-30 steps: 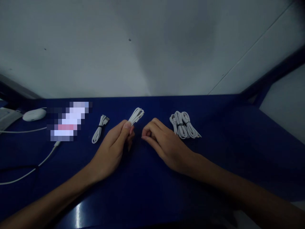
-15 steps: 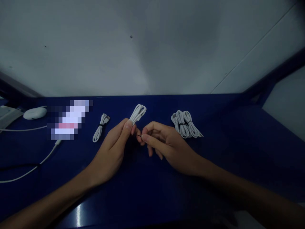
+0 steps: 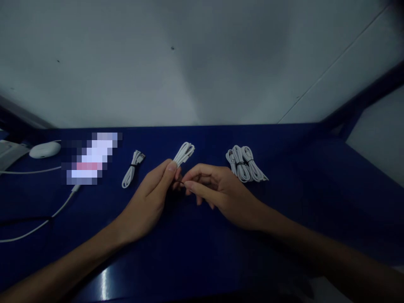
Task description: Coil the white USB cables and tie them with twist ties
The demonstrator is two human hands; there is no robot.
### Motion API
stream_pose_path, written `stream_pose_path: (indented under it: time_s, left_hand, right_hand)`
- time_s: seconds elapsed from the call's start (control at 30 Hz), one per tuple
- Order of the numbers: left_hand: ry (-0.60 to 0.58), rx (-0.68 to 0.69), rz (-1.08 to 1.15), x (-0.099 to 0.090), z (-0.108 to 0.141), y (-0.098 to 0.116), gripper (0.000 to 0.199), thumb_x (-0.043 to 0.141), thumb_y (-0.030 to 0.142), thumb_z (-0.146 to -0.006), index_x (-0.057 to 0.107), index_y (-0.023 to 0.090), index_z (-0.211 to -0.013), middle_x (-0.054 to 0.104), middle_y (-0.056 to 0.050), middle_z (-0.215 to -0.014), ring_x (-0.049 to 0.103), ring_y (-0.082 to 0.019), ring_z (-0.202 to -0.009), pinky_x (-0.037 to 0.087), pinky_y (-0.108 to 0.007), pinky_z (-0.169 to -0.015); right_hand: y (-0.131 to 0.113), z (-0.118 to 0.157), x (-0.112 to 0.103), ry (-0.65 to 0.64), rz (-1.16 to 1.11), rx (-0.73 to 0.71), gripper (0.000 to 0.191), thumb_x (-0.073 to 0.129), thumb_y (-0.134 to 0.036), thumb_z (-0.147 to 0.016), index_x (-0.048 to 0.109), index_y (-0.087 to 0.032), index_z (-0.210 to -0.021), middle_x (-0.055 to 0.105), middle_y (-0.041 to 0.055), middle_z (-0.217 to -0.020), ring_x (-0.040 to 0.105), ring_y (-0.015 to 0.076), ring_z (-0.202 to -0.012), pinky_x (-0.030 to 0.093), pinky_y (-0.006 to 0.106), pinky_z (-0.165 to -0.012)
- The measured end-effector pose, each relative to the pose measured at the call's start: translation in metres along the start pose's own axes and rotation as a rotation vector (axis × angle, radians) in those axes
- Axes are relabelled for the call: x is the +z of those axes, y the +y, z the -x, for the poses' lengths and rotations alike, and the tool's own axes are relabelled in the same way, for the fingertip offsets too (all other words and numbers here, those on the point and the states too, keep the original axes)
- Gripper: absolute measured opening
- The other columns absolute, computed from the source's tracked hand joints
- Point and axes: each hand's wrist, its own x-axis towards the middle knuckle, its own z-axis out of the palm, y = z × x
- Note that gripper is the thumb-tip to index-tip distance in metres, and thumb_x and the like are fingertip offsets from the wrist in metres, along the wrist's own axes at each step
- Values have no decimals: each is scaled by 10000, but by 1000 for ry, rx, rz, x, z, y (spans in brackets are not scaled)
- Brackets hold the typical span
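Note:
A white charging cable (image 3: pixel 184 153), folded into a looped bundle, sticks up out of my left hand (image 3: pixel 153 191), whose thumb presses it against the fingers. The lower part of the bundle is hidden in that hand. Close beside it, my right hand (image 3: pixel 221 189) pinches a thin black tie (image 3: pixel 180 182) between thumb and index finger. The tie runs across the narrow gap toward my left fingers; where its other end goes I cannot see. Both hands are held over the blue table (image 3: pixel 176 261).
A tied white USB cable (image 3: pixel 131 169) lies left of my hands. Several tied white cables (image 3: pixel 242 164) lie side by side on the right. At the far left are a blurred-out lit screen (image 3: pixel 94 155), a plugged-in white cord (image 3: pixel 63 207) and a white rounded case (image 3: pixel 45 150). A pale wall (image 3: pixel 202 63) rises behind.
My right hand has moved slightly left, closer to my left hand, with the black tie still pinched. The held cable bundle has dipped a little.

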Motion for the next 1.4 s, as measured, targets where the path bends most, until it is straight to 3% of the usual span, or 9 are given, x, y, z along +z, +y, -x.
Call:
stream_pose_path:
  time_s: [0.1, 0.23, 0.37, 0.57, 0.67, 0.9, 1.07, 1.17, 1.4]
  left_hand:
    - [22, 22, -43, 0, -1, 1, 408, 473, 483, -1167, 570, 222, -869, 525, 18, -832, 444, -171, -748, 380, -303, -684]
    - [47, 31, -48, 0, -1, 0, 409, 471, 480, -1166, 554, 220, -860, 519, 12, -822, 438, -171, -728, 370, -306, -652]
    - [-33, -25, 48, 0, 2, -5, 408, 467, 546, -1155, 521, 232, -901, 452, 23, -822, 408, -169, -712, 378, -302, -634]
    - [-77, 85, -218, 0, 9, -4, 385, 402, 504, -1184, 550, 233, -955, 506, 24, -821, 444, -167, -720, 375, -306, -644]
    - [-65, 88, -205, 1, 11, -3, 381, 409, 502, -1183, 548, 236, -947, 510, 28, -808, 442, -164, -699, 372, -303, -626]
    - [-66, -13, 12, 5, 16, 2, 398, 453, 519, -1169, 511, 236, -896, 426, 26, -817, 364, -161, -710, 351, -282, -604]
    - [-56, -81, 247, 9, 18, 6, 369, 524, 500, -1142, 531, 231, -890, 390, 26, -813, 317, -161, -690, 348, -279, -588]
    - [-43, -101, 241, 9, 19, 6, 405, 510, 537, -1140, 517, 232, -874, 375, 25, -801, 304, -164, -678, 342, -279, -574]
    - [-60, -70, 265, 8, 17, 2, 425, 537, 557, -1133, 539, 228, -864, 308, 43, -751, 238, -145, -629, 244, -282, -520]
  right_hand:
    - [-2, 2, 0, 21, 6, -59, 105, 713, -288, -1068, 771, -202, -1053, 779, 16, -966, 694, 119, -732, 527, 232, -569]
    - [-6, 6, -1, 161, 23, -212, 51, 740, -269, -1056, 775, -232, -1049, 775, 2, -962, 699, 125, -735, 549, 248, -580]
    - [-7, 7, 1, 314, 124, -342, 49, 752, -235, -1050, 787, -264, -1034, 733, -5, -964, 707, 145, -798, 597, 293, -661]
    - [1, 3, 11, 408, 281, -387, 108, 748, -170, -1050, 785, -270, -1030, 742, -7, -978, 692, 161, -830, 582, 330, -701]
    - [4, 4, 14, 439, 379, -442, 142, 765, -130, -1032, 782, -270, -1043, 757, -19, -952, 684, 152, -805, 581, 332, -717]
    - [9, 4, 17, 540, 286, -308, 214, 861, -233, -952, 651, -269, -975, 709, -25, -866, 647, 158, -710, 556, 325, -612]
    - [7, 4, 18, 508, 95, -210, 325, 880, -283, -907, 556, -266, -897, 680, -14, -861, 682, 179, -765, 575, 333, -632]
    - [5, 4, 19, 474, -9, -139, 375, 889, -315, -894, 519, -262, -876, 701, -8, -863, 692, 180, -762, 599, 346, -662]
    - [11, 2, 18, 340, -184, -92, 396, 869, -267, -928, 552, -266, -1165, 781, -3, -950, 716, 151, -740, 566, 269, -589]
